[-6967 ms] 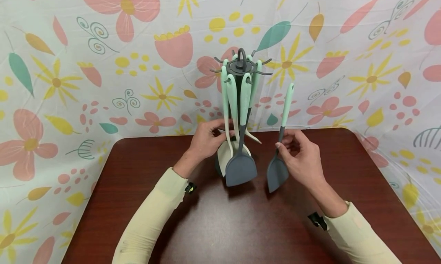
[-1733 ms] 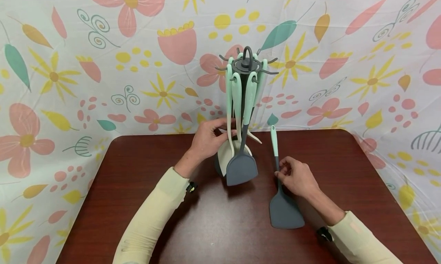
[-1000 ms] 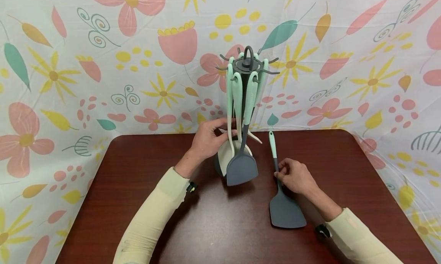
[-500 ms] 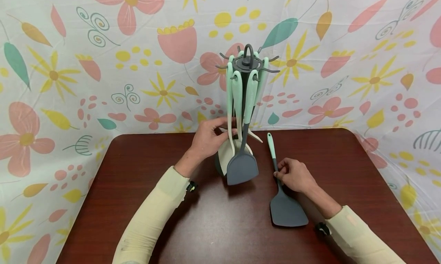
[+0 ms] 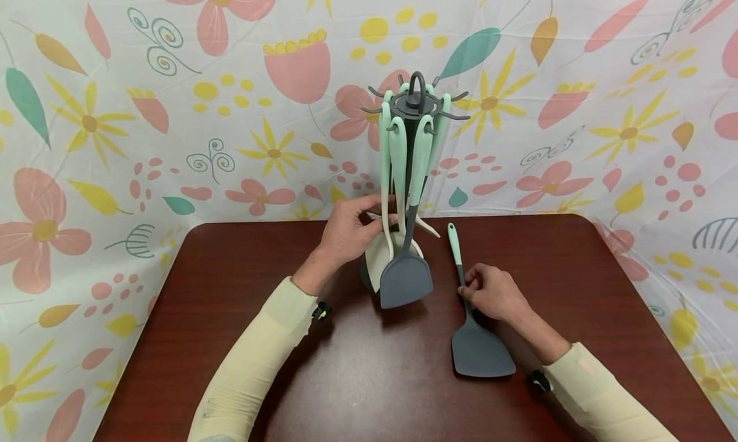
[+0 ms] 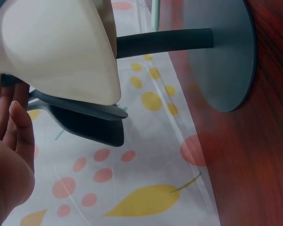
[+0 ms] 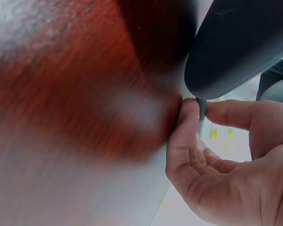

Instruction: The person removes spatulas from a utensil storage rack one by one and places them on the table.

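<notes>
My right hand (image 5: 492, 293) pinches the neck of a grey spatula (image 5: 481, 352) with a mint handle, thumb on one side and fingers on the other. Its blade is low over the right of the table, handle end toward the back edge; whether it rests on the wood I cannot tell. In the right wrist view the blade (image 7: 236, 47) looms dark above the fingertips. My left hand (image 5: 350, 230) reaches in among the hanging utensils and grips the dark utensil stand (image 5: 413, 104) around its pole; the fingertips are partly hidden. A second grey spatula (image 5: 406, 280) hangs in front.
Cream utensils (image 6: 61, 52) and dark ones hang from the stand's hooks, mint handles up. The stand's round base (image 6: 221, 56) sits on the brown table (image 5: 230, 339). Right behind the table's back edge hangs a flowered cloth (image 5: 173, 109).
Seven seconds ago my right hand held the spatula upright beside the stand; it has since lowered and tilted toward me. Over the last second hardly anything moves. My left hand keeps its place.
</notes>
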`<action>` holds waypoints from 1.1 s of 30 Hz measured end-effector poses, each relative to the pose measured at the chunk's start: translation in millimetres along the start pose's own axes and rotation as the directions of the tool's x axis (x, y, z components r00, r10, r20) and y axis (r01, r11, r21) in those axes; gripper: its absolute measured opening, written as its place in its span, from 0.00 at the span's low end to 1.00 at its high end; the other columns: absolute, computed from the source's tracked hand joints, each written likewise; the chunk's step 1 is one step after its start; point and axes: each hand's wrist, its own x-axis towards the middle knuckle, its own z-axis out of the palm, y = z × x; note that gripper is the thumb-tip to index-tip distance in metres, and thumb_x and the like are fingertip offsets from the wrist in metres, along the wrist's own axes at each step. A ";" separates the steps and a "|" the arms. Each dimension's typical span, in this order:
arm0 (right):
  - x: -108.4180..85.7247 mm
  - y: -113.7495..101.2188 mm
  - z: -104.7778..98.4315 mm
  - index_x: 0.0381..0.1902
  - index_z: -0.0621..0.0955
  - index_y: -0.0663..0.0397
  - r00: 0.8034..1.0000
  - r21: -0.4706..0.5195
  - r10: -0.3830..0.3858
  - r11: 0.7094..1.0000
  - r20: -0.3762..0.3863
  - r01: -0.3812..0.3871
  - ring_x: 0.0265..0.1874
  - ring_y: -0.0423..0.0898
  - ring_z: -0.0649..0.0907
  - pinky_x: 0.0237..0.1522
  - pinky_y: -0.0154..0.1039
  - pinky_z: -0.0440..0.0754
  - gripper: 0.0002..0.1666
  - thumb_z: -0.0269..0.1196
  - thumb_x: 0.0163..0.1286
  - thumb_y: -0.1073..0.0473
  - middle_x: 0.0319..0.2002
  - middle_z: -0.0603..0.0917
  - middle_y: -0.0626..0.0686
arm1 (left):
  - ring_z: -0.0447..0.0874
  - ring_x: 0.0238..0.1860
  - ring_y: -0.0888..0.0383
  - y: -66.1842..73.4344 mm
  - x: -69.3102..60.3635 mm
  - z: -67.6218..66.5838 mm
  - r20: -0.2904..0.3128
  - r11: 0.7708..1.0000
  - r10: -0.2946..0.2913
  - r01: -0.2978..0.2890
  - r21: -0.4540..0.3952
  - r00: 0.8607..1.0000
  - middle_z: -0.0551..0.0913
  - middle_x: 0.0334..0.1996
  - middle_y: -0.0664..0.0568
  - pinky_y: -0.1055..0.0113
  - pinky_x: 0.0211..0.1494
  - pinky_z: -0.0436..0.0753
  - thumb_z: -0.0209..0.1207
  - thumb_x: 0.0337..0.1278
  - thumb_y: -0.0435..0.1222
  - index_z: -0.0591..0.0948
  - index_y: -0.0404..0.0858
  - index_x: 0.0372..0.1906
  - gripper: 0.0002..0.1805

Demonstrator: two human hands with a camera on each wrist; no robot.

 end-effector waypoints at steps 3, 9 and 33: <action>1.1 0.7 1.0 0.43 0.79 0.63 1.000 -0.015 -0.006 1.000 -0.007 0.006 0.24 0.43 0.84 0.28 0.41 0.78 0.12 0.69 0.72 0.61 0.27 0.83 0.51 | 0.89 0.33 0.60 0.7 -0.2 0.2 -0.001 1.000 -0.006 0.006 0.003 1.000 0.93 0.42 0.59 0.59 0.35 0.87 0.72 0.67 0.39 0.91 0.47 0.57 0.15; 2.6 -0.6 2.2 0.42 0.79 0.63 1.000 -0.032 0.005 0.999 -0.009 -0.006 0.23 0.42 0.83 0.26 0.39 0.76 0.12 0.70 0.71 0.60 0.26 0.82 0.51 | 0.88 0.32 0.61 1.6 -0.6 0.6 -0.003 1.000 -0.010 0.010 -0.010 1.000 0.93 0.42 0.60 0.62 0.34 0.85 0.72 0.67 0.40 0.91 0.49 0.58 0.16; -1.6 -1.9 0.8 0.43 0.81 0.63 0.998 -0.038 -0.029 0.999 -0.050 0.027 0.20 0.41 0.83 0.25 0.39 0.78 0.13 0.70 0.72 0.58 0.25 0.84 0.49 | 0.88 0.32 0.57 0.6 0.3 0.2 -0.004 1.000 -0.023 0.023 -0.001 1.000 0.93 0.42 0.59 0.59 0.34 0.86 0.72 0.67 0.40 0.91 0.48 0.57 0.16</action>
